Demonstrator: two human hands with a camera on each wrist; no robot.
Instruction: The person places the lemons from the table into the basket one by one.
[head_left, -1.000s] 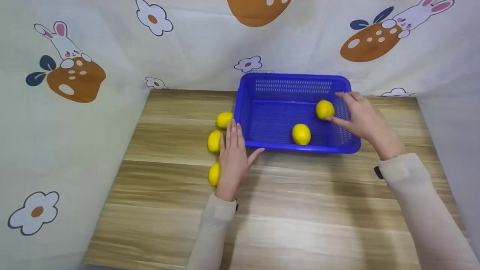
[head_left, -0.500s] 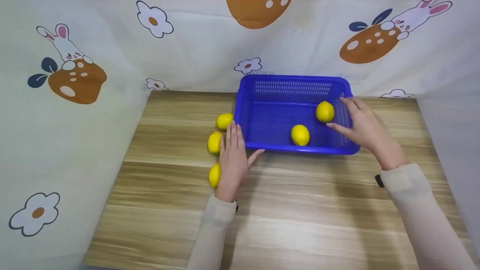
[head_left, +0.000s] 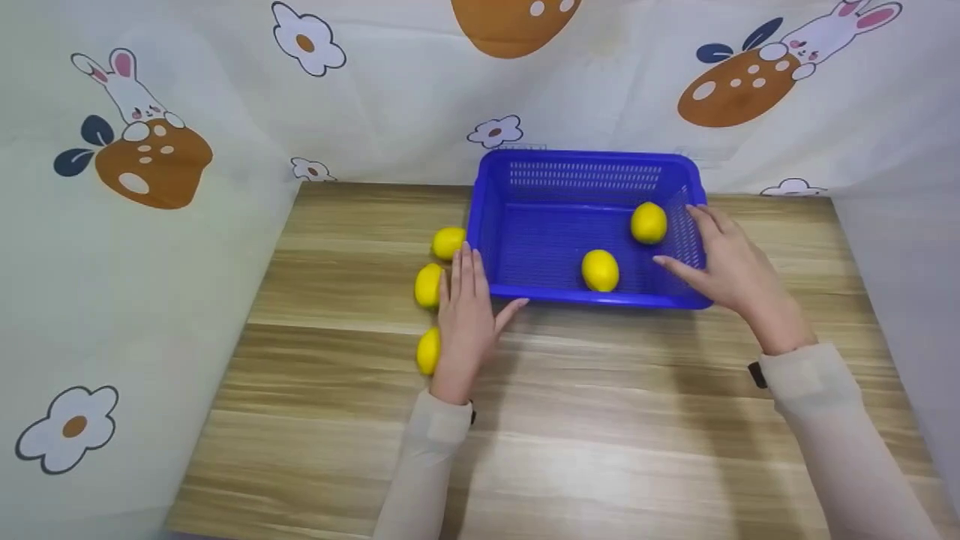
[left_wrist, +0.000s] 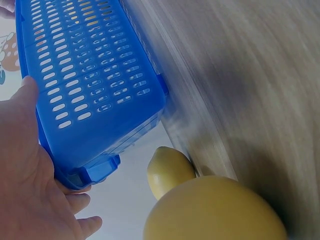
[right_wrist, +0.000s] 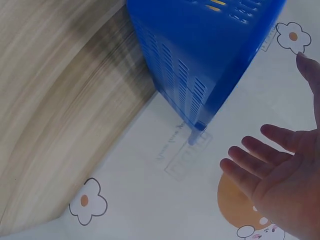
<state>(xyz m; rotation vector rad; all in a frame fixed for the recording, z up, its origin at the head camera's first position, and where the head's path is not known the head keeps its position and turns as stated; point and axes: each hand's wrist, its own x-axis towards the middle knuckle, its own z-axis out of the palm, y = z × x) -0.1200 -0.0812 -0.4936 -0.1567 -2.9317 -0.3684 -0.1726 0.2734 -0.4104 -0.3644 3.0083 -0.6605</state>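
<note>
A blue plastic basket (head_left: 570,298) stands at the back of the table, with one lemon (head_left: 649,223) at its right and another lemon (head_left: 600,271) near its front wall. The left hand (head_left: 469,322) lies along the basket's left front corner, fingers straight, thumb spread; the left wrist view shows its palm against the rim (left_wrist: 46,145). The right hand (head_left: 739,274) is held at the basket's right side with fingers spread, gripping nothing; in the right wrist view a gap separates this hand (right_wrist: 285,175) from the basket (right_wrist: 200,60).
Three lemons lie on the table left of the basket: one by its wall (head_left: 448,244), one beside the left fingers (head_left: 428,286), one by the left wrist (head_left: 428,351). A patterned cloth (head_left: 390,90) hangs behind the wooden table (head_left: 315,420).
The right hand has moved down and slightly toward the front, away from the right lemon. The left hand stays in place, and the basket and lemons look nearly unmoved.
</note>
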